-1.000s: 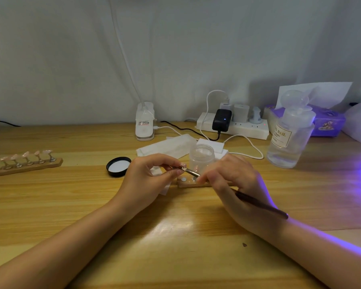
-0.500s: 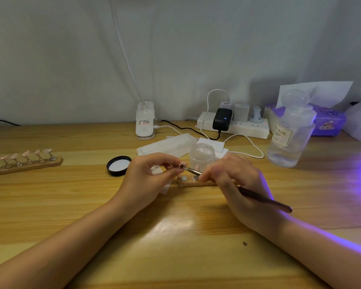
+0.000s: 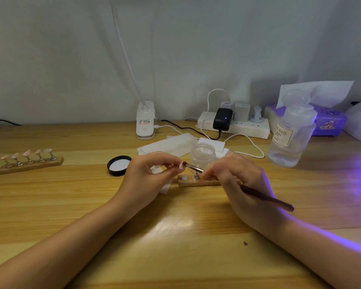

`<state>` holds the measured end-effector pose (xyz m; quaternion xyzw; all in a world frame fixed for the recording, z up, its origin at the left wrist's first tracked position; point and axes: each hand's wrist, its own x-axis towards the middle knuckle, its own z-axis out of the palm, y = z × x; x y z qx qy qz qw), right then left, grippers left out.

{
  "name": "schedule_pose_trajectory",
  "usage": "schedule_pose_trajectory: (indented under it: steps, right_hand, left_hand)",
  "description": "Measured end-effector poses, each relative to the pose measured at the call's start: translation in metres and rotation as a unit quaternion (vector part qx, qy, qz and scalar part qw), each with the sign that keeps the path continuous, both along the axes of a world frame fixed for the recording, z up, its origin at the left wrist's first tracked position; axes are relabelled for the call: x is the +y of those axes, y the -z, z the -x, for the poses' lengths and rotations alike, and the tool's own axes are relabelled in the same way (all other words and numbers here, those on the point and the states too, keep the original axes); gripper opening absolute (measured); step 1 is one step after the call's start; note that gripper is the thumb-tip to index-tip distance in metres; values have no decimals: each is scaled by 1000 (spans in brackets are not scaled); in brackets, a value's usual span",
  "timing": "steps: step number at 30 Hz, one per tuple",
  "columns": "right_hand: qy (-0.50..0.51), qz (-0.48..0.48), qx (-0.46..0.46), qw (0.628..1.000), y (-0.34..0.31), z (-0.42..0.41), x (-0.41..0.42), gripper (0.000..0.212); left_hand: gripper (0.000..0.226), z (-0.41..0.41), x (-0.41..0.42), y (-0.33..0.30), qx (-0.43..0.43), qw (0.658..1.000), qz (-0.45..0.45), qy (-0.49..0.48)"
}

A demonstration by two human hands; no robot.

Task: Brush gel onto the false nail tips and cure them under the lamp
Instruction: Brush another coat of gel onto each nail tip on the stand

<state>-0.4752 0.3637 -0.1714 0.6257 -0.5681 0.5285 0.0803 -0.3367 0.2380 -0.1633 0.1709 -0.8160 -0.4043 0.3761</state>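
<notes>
Pinching a false nail tip (image 3: 183, 164) above the small wooden stand (image 3: 198, 182), the left hand (image 3: 148, 180) meets the brush (image 3: 265, 198) gripped by the right hand (image 3: 242, 184); bristles seemingly touch it.

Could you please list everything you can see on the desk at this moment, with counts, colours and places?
Desk: one, light wood.
Nail tips on stand: five, pinkish, far left.
Stand: one, wooden, between the hands.
Nail tip: one, pinkish, in left grip.
Brush: one, dark handle, tip at that nail.
Gel jar: one, clear, open, behind stand.
Lid: one, black, left of jar.
Bottle: one, clear, right.
Power strip: one, white, rear.
Tissue box: one, purple, rear right.
Left hand: pinches the tip's holder.
Right hand: holds brush.
</notes>
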Motion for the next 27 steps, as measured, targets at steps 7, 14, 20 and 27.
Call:
schedule_pose_trajectory:
  steps: [7,14,20,27]
  right_hand:
    - [12,-29,-102,994,-3,1,0,34]
    - [-8,-11,11,1000,-2,-2,-1,52]
    - [-22,-32,-137,990,-2,-1,3,43]
    - [-38,-58,-125,990,-3,-1,2,43]
  left_hand:
    - [21,0,2,-2,-1,1000,-20,-2]
    - [21,1,-1,2,-9,1000,-6,18]
    - [24,0,-1,3,2,1000,-15,18]
    - [23,1,2,3,7,999,-39,37]
